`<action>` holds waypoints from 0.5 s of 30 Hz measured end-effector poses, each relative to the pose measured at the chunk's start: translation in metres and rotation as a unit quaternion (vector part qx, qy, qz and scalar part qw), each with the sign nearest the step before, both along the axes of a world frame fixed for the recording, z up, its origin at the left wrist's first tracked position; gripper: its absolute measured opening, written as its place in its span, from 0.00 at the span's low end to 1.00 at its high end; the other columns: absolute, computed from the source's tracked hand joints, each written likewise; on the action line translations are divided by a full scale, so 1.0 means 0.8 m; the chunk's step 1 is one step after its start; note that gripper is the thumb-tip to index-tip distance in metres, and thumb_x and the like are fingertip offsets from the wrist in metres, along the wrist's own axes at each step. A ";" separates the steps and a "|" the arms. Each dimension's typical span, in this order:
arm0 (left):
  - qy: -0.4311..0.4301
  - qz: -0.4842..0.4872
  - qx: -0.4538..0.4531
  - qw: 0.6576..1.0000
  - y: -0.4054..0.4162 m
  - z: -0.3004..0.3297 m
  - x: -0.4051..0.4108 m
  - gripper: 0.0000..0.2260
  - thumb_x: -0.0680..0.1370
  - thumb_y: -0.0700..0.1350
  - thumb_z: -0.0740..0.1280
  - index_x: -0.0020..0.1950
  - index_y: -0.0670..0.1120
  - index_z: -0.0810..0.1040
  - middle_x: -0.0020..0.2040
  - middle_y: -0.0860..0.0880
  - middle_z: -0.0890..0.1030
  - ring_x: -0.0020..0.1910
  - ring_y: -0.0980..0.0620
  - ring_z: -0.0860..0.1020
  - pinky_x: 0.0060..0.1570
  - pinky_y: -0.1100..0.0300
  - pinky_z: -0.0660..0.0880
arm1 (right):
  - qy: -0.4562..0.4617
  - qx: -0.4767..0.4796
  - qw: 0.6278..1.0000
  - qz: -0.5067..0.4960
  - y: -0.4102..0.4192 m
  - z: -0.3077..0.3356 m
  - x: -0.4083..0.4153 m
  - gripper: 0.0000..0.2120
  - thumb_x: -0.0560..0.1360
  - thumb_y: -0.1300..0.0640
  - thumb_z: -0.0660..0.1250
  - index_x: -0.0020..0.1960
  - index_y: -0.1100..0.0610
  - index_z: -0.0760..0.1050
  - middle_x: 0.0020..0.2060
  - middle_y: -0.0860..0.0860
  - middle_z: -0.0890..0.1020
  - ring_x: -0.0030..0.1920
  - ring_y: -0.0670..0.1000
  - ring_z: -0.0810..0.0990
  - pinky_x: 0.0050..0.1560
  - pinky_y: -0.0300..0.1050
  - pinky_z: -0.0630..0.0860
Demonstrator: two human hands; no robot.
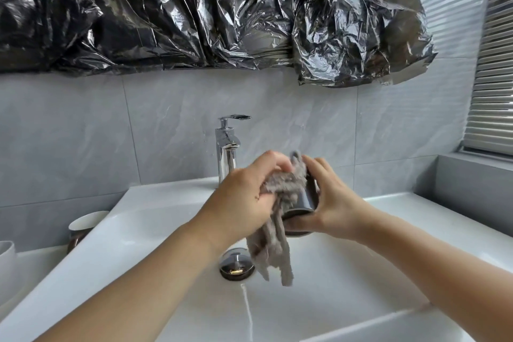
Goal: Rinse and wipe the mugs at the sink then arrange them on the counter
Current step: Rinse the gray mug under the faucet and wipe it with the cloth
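We hold a dark grey mug point(304, 200) above the white sink point(155, 233), in front of the chrome tap point(227, 147) and a little to its right. The mug has a glossy, smooth wall and a rounded base rim; much of its upper part is hidden under a grey cloth point(280, 203). Its long axis is tilted, the base pointing down and toward us, the mouth pointing up and away toward the tap. Our right hand point(330, 200) curls its grip round the mug's wall and base from the right. Our left hand point(244, 194) grips the fuzzy cloth, bunched against the mug's mouth, and the loose end of the cloth hangs down over the drain plug point(236, 265), which sits below the tap. Left of the tap, beyond the sink's edge, a white-rimmed cup point(87, 221) stands on the bench point(33, 261), with another white vessel point(7, 253) farther left.
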State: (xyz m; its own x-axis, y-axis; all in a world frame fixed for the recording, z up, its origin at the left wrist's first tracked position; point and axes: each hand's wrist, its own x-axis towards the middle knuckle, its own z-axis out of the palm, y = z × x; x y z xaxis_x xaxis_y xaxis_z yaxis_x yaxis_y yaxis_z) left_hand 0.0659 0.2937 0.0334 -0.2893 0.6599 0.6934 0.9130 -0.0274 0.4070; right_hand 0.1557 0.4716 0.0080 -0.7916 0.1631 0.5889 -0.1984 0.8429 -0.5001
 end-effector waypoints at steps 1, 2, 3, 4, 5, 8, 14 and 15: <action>0.007 0.040 0.022 0.999 0.004 0.000 -0.009 0.21 0.74 0.32 0.63 0.55 0.58 0.73 0.50 0.52 0.84 0.40 0.55 0.80 0.46 0.58 0.77 | -0.011 0.024 1.000 -0.005 -0.001 0.000 -0.002 0.50 0.53 0.35 0.77 0.72 0.43 0.63 0.54 0.41 0.68 0.56 0.42 0.72 0.62 0.46 0.73; 0.008 0.077 0.038 0.996 0.008 0.000 -0.017 0.19 0.75 0.34 0.63 0.55 0.57 0.75 0.50 0.53 0.83 0.44 0.53 0.80 0.48 0.57 0.76 | -0.020 0.039 0.999 -0.008 -0.002 0.000 -0.003 0.53 0.53 0.33 0.76 0.74 0.45 0.62 0.56 0.42 0.68 0.58 0.44 0.71 0.63 0.46 0.72; 0.005 0.099 0.043 0.994 0.011 -0.001 -0.023 0.17 0.76 0.35 0.64 0.55 0.56 0.77 0.50 0.54 0.83 0.47 0.52 0.80 0.51 0.57 0.75 | -0.026 0.045 0.999 -0.010 -0.004 0.001 -0.003 0.54 0.53 0.32 0.75 0.75 0.46 0.61 0.57 0.42 0.68 0.60 0.45 0.70 0.65 0.45 0.71; 0.001 0.100 0.035 0.994 0.011 -0.002 -0.025 0.15 0.76 0.36 0.64 0.55 0.56 0.78 0.51 0.55 0.83 0.50 0.52 0.80 0.54 0.58 0.74 | -0.029 0.048 0.998 -0.014 -0.004 0.002 -0.003 0.54 0.53 0.32 0.74 0.75 0.46 0.61 0.58 0.42 0.68 0.62 0.46 0.70 0.65 0.45 0.70; -0.004 0.081 0.023 0.996 0.010 -0.005 -0.024 0.15 0.75 0.38 0.64 0.55 0.56 0.79 0.51 0.56 0.83 0.52 0.53 0.80 0.56 0.59 0.74 | -0.028 0.052 0.998 -0.017 -0.003 0.002 -0.002 0.53 0.53 0.31 0.74 0.75 0.44 0.61 0.58 0.41 0.68 0.62 0.46 0.70 0.66 0.46 0.70; -0.007 -0.024 -0.017 1.000 0.003 -0.009 -0.007 0.15 0.71 0.38 0.64 0.51 0.56 0.80 0.52 0.57 0.82 0.56 0.57 0.78 0.60 0.66 0.71 | -0.010 0.063 0.998 -0.011 0.002 -0.001 0.000 0.46 0.54 0.33 0.76 0.69 0.38 0.64 0.55 0.39 0.69 0.60 0.44 0.71 0.64 0.48 0.72; -0.188 -0.001 -0.058 0.981 0.023 0.003 -0.012 0.10 0.75 0.34 0.61 0.46 0.50 0.71 0.44 0.53 0.73 0.41 0.52 0.71 0.41 0.59 0.69 | -0.010 0.104 0.994 -0.013 0.000 -0.002 -0.003 0.50 0.56 0.36 0.78 0.73 0.43 0.61 0.57 0.42 0.68 0.61 0.48 0.70 0.64 0.49 0.72; -0.214 -0.002 -0.072 0.974 0.024 0.004 -0.013 0.11 0.75 0.32 0.60 0.45 0.49 0.70 0.42 0.51 0.72 0.38 0.51 0.70 0.36 0.59 0.67 | -0.010 0.119 0.993 -0.011 0.000 -0.003 -0.002 0.51 0.56 0.36 0.79 0.74 0.44 0.60 0.57 0.42 0.68 0.61 0.47 0.71 0.64 0.48 0.72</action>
